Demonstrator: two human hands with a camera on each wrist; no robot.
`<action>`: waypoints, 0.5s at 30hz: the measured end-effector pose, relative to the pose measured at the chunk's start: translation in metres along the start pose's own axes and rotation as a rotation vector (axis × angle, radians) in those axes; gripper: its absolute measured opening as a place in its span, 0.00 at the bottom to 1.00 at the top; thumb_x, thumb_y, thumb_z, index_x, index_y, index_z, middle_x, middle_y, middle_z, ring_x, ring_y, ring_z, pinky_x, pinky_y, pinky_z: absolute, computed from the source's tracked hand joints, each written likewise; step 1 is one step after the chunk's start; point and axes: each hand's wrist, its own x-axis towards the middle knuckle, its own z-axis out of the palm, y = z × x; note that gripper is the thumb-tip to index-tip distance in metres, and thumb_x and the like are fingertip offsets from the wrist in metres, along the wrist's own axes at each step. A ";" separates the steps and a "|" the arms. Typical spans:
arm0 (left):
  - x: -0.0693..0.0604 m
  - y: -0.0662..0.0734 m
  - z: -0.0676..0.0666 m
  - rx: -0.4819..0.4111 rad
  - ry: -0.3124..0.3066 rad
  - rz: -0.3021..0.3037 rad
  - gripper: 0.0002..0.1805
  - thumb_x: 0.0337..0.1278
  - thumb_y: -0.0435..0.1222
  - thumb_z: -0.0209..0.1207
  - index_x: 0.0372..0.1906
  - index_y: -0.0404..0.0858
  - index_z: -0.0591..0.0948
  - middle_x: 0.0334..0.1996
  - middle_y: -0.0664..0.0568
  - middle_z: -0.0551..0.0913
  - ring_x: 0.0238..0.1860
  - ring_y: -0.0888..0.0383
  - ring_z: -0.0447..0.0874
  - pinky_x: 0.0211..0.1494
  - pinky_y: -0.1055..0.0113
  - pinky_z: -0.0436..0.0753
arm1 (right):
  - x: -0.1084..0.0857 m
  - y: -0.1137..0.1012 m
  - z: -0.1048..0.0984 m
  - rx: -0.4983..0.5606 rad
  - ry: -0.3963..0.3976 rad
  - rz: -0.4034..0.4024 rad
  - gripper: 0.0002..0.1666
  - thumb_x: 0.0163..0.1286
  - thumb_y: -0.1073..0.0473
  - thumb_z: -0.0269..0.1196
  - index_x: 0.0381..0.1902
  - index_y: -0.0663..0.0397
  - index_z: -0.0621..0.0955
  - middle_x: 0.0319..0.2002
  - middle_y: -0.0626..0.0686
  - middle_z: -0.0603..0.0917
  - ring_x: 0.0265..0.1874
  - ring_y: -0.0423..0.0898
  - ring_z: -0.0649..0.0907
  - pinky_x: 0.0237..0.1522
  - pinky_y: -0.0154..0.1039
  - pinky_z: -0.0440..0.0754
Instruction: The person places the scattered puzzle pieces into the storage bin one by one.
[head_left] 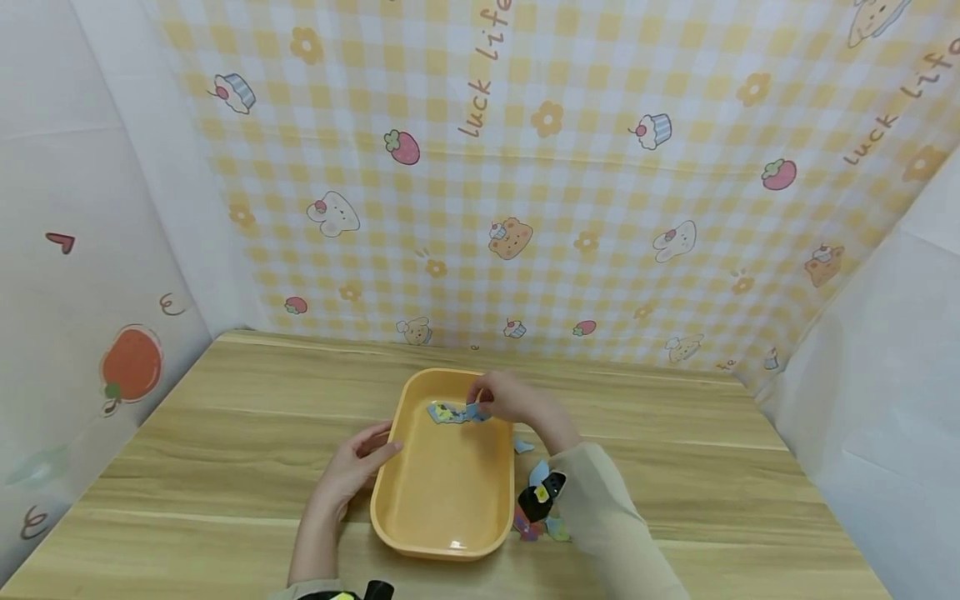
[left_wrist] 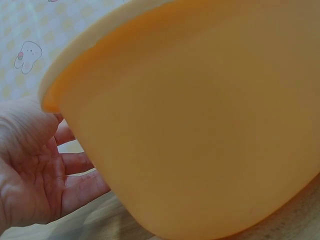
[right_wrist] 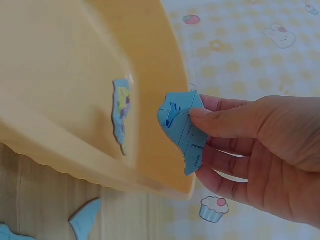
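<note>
Evidently the work sits on a wood-grained tabletop [head_left: 247, 433], backed by a yellow-and-white checked cloth [head_left: 450, 200] printed with bears, rabbits, strawberries, cupcakes and the words "luck life". Paler sheets hang on both sides, the left sheet [head_left: 82, 208] bearing a red heart and a fruit.

On the tabletop, just right of the tray, lie loose pieces: a small pale-blue piece [head_left: 522, 446], a second blue piece [head_left: 538, 472], a pink-and-purple piece [head_left: 527, 527] and a greenish piece [head_left: 557, 529]. The right sleeve [head_left: 611, 521] and a black wrist device [head_left: 536, 502] reach across this area and partly cover some of them.

The yellow tray [head_left: 446, 492] stands on the tabletop, its long axis running away from the person. Inside, near the far end, a narrow patterned piece [head_left: 447, 413] lies crosswise, long axis left to right. The right hand [head_left: 513, 398] is over the tray's far right part — thumb and fingers pinching a blue printed piece [right_wrist: 180, 130] by one edge. In the right wrist view its long axis runs roughly up and down, the narrow tip pointing down. The left hand [head_left: 358, 465] holds the tray's left side, thumb over the rim, fingers against the outer wall.
</note>
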 end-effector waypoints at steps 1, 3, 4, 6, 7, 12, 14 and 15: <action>0.000 0.000 0.000 -0.001 0.000 -0.001 0.30 0.56 0.39 0.57 0.64 0.34 0.65 0.59 0.32 0.69 0.42 0.52 0.81 0.38 0.59 0.85 | 0.002 0.000 0.001 -0.006 -0.005 0.000 0.06 0.60 0.70 0.59 0.34 0.58 0.81 0.27 0.52 0.81 0.25 0.40 0.74 0.27 0.28 0.73; 0.000 0.000 0.000 -0.002 0.002 -0.006 0.30 0.56 0.39 0.58 0.63 0.34 0.65 0.59 0.32 0.69 0.42 0.52 0.81 0.38 0.59 0.85 | 0.004 0.001 0.004 -0.010 -0.015 -0.001 0.06 0.60 0.70 0.59 0.33 0.58 0.82 0.27 0.52 0.81 0.25 0.40 0.74 0.27 0.28 0.73; 0.000 0.000 0.000 -0.003 0.002 -0.008 0.30 0.56 0.39 0.58 0.63 0.34 0.65 0.59 0.32 0.69 0.43 0.52 0.81 0.38 0.59 0.85 | 0.005 0.001 0.006 -0.015 -0.019 0.001 0.06 0.60 0.71 0.59 0.33 0.58 0.82 0.27 0.52 0.81 0.25 0.41 0.74 0.27 0.29 0.73; 0.000 -0.001 0.001 -0.004 0.007 -0.010 0.30 0.56 0.39 0.58 0.63 0.34 0.66 0.59 0.32 0.69 0.43 0.52 0.81 0.39 0.59 0.85 | 0.007 0.001 0.008 -0.019 -0.028 0.010 0.07 0.60 0.71 0.59 0.33 0.58 0.82 0.27 0.52 0.80 0.25 0.41 0.74 0.28 0.30 0.74; 0.000 -0.001 0.001 -0.007 0.010 -0.011 0.30 0.56 0.38 0.58 0.63 0.34 0.66 0.59 0.32 0.69 0.42 0.52 0.81 0.39 0.59 0.85 | 0.008 0.001 0.010 -0.025 -0.034 0.014 0.07 0.60 0.71 0.59 0.33 0.58 0.82 0.28 0.52 0.80 0.26 0.42 0.74 0.28 0.31 0.74; 0.001 -0.002 0.002 -0.010 0.020 -0.012 0.29 0.56 0.38 0.58 0.62 0.33 0.67 0.58 0.32 0.70 0.42 0.52 0.81 0.38 0.58 0.85 | 0.014 0.003 0.017 -0.089 -0.044 0.011 0.08 0.59 0.72 0.58 0.32 0.58 0.82 0.31 0.53 0.81 0.29 0.44 0.76 0.32 0.34 0.77; 0.001 -0.002 0.002 -0.012 0.018 -0.012 0.29 0.56 0.38 0.58 0.62 0.33 0.67 0.58 0.32 0.70 0.42 0.52 0.81 0.38 0.58 0.85 | 0.016 0.004 0.019 -0.115 -0.044 0.000 0.09 0.58 0.73 0.59 0.32 0.58 0.82 0.33 0.54 0.82 0.32 0.45 0.78 0.35 0.36 0.78; 0.001 -0.002 0.002 -0.014 0.017 -0.011 0.29 0.56 0.38 0.58 0.62 0.33 0.67 0.58 0.32 0.70 0.42 0.52 0.81 0.39 0.58 0.85 | 0.017 0.004 0.020 -0.127 -0.044 -0.002 0.09 0.58 0.73 0.59 0.32 0.59 0.83 0.34 0.55 0.83 0.33 0.46 0.78 0.36 0.37 0.79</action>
